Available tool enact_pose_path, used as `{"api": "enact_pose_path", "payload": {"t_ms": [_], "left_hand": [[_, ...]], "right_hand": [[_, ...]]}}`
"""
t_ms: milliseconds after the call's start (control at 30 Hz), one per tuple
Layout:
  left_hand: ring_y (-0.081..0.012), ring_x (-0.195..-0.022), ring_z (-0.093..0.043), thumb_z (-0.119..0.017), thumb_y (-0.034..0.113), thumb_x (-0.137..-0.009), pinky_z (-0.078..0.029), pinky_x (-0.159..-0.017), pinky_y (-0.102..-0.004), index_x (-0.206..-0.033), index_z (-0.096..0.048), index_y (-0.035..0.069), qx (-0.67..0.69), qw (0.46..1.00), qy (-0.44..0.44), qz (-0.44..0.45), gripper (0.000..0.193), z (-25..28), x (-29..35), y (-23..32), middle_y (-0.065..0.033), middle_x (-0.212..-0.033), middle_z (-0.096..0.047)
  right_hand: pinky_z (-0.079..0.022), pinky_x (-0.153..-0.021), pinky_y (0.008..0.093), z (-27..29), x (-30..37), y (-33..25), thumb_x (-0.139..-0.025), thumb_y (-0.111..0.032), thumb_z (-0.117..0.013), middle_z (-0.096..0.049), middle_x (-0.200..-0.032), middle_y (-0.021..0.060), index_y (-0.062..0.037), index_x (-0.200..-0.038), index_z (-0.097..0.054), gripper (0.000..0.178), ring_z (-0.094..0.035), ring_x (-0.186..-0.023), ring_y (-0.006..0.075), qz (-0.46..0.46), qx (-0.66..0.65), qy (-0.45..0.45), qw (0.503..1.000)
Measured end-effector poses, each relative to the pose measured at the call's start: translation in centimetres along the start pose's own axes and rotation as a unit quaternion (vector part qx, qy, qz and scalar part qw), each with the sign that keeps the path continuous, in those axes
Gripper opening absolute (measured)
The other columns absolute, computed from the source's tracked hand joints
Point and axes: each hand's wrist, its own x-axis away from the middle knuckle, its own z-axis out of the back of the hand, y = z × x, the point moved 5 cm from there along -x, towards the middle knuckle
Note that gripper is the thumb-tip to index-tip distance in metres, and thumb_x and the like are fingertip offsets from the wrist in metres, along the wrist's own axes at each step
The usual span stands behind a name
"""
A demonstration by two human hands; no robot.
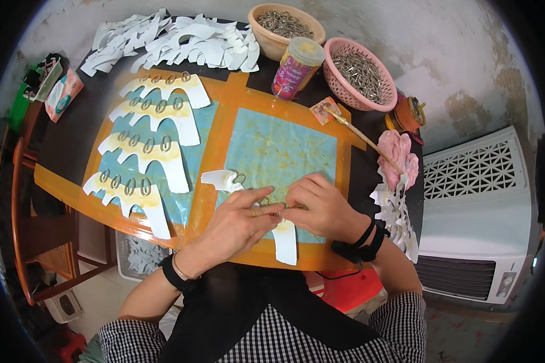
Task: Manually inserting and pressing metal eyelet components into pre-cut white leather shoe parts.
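Note:
A white scalloped piece (286, 245), yellowish along one edge, lies in front of me on the right-hand blue-green sheet (281, 145). Its far end shows beyond my left fingers, with a metal ring (240, 178) standing on it. My left hand (242, 219) rests across the middle of this piece, fingers stretched and apart; its thumb is hidden. Touching the left fingertips, my right hand (315, 206) pinches thumb and forefinger together at a small metal ring, partly covered by the fingers. Several similar white pieces (175, 172) with rows of oval metal rings lie on the left sheet.
White pieces are heaped (203, 45) at the back. A tan bowl (261, 33) and a pink basket (336, 78) hold metal rings, beside a purple cup (290, 75). A brush (354, 128), pink cloth (398, 157) and more white pieces (393, 209) lie right. A white air cooler (472, 224) stands alongside.

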Motion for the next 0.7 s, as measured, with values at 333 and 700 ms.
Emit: {"api": "enact_pose_path", "payload": {"t_ms": [333,700], "left_hand": [[-0.0303,-0.134,-0.062,-0.078,0.015,-0.093,-0.05,-0.104,-0.0451,-0.11,-0.082,0.01,0.022,0.999,0.011,0.031,0.018,0.1,0.1,-0.1,-0.0023,-0.126,-0.079],[-0.03,-0.134,-0.062,-0.078,0.016,-0.094,-0.049,-0.107,-0.045,-0.114,-0.08,0.007,0.025,0.999,0.027,0.005,0.022,-0.1,0.3,-0.2,-0.0038,-0.122,-0.08]], "right_hand": [[-0.051,-0.097,0.0414,-0.6,0.2,-0.9,-0.073,-0.01,-0.083,-0.067,-0.102,0.0019,-0.0103,-0.09,-0.072,0.02,-0.066,-0.102,0.0223,0.014,0.034,-0.039,0.999],[-0.05,-0.103,0.0421,-1.3,2.6,-1.7,-0.084,-0.009,-0.071,-0.068,-0.119,0.0055,-0.0065,-0.103,-0.065,0.02,-0.063,-0.118,0.0226,0.063,0.068,-0.051,0.994]]}}
